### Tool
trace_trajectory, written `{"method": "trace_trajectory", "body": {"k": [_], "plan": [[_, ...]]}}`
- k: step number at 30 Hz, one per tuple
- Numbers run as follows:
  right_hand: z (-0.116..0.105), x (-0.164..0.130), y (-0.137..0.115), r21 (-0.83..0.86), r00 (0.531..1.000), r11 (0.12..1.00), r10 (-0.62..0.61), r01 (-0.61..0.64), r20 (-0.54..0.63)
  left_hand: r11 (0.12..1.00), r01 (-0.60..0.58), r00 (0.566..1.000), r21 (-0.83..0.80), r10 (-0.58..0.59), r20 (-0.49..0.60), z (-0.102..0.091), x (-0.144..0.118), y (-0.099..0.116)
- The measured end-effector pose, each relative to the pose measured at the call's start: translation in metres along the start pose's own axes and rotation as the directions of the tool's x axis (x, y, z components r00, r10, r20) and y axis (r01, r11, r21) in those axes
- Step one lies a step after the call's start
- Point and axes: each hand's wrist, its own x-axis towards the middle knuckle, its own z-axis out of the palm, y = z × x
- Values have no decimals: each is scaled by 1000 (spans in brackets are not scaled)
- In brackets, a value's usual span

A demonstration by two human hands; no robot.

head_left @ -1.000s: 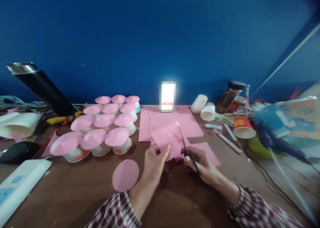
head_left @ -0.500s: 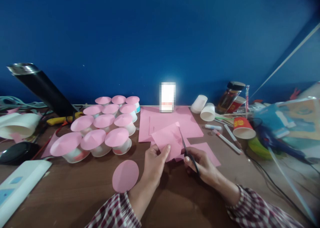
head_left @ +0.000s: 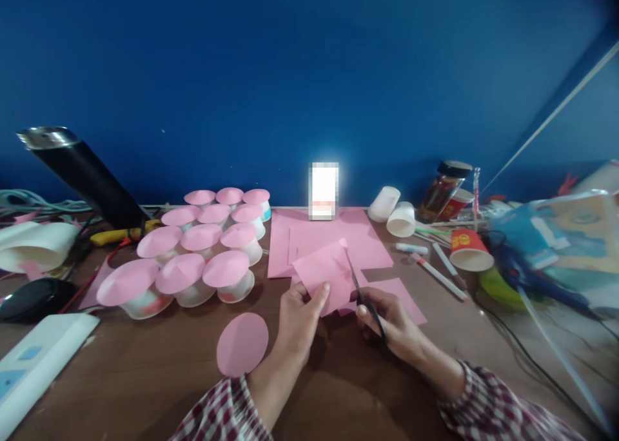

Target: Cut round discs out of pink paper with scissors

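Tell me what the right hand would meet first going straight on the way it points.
Past the scissors it holds, the right hand would probably first meet the pink paper gripped by the left hand, though depth is hard to judge from this single view.

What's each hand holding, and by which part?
Left hand: pink four-sided paper, by its lower-left edge. Right hand: black-handled scissors, by the handles.

1. Left sleeve (head_left: 220, 412): checked cloth, dark red and white, in small squares.
2. Left cuff (head_left: 253, 407): the same check, gathered into fine puckers.
3. Right sleeve (head_left: 505, 405): matching dark red and white checks, loosely cut.
4. Right cuff (head_left: 461, 392): also gathered.
5. Left hand (head_left: 300, 312) and right hand (head_left: 384, 318): bare.
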Motion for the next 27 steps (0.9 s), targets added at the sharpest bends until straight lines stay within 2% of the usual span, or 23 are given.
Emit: {"method": "trace_trajectory", "body": {"k": [13,27], "plan": [[0,0,-1,-6,1000,1000,-11,11,-8,1000,-8,1000,22,7,15,0,-1,1],[-3,0,-3,-88,1000,996,-6,5,-11,999,-11,1000,36,11,4,-2,1,-4]]}}
